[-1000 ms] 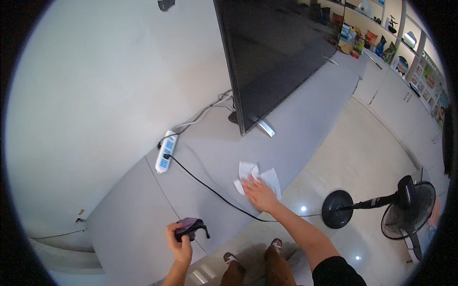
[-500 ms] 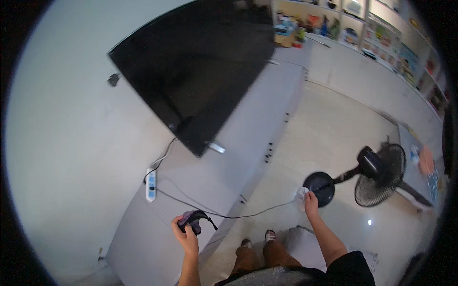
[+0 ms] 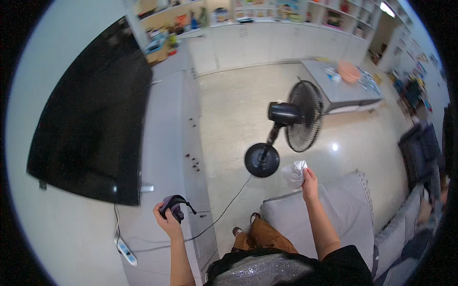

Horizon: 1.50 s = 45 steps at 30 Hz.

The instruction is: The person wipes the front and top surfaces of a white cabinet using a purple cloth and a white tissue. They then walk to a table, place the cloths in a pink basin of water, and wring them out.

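My left hand [image 3: 165, 223] is closed around a small, soft purple-and-black item [image 3: 175, 208] with a dangling black strap; its kind I cannot make out. It is held above the grey low cabinet [image 3: 164, 157]. My right hand [image 3: 310, 185] pinches a crumpled, thin white plastic bag [image 3: 294, 173], raised in the air in front of the fan's base. The black standing fan [image 3: 286, 114] rests on the floor ahead, with its round base [image 3: 262, 159] and a cord [image 3: 224, 209] running left toward a white power strip [image 3: 126, 251] on the cabinet.
A large black television [image 3: 95, 124] stands over the cabinet at left. Beside my legs, at right, is a grey covered seat [image 3: 324, 214]. A low table [image 3: 329, 95] bears an orange basin [image 3: 348, 71]. Shelves with several items line the far wall; a dark chair [image 3: 420, 152] stands at right.
My view has turned to the right, so the television and cabinet now lie farther left. My hands still hold the same two things; the white bag hangs more spread out.
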### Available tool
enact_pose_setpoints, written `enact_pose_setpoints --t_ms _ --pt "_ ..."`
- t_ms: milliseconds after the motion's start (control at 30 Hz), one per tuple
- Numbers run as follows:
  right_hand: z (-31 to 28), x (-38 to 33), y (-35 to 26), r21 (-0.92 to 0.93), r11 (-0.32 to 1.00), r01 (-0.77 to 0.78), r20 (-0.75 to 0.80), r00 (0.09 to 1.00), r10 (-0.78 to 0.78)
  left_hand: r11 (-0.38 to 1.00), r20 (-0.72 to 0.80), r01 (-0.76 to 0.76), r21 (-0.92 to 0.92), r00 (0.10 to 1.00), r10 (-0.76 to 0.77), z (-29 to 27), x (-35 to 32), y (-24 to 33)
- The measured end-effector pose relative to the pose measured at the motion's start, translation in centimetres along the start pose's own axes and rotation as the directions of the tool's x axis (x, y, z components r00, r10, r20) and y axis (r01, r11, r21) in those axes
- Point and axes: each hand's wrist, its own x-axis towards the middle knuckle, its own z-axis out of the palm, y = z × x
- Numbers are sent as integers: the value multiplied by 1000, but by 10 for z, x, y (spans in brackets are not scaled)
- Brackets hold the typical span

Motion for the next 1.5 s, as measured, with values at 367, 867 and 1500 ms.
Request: enact_pose_setpoints --t_ms 367,867,1500 --pt "-102 11 -22 200 963 180 -346 933 -102 977 316 -191 -94 925 212 174 47 55" --pt "-110 84 -81 287 865 411 -594 785 -176 943 364 -220 -251 881 302 301 134 85" --pt "-223 194 -147 241 853 463 -679 708 -192 864 292 -351 -360 838 462 483 96 186"
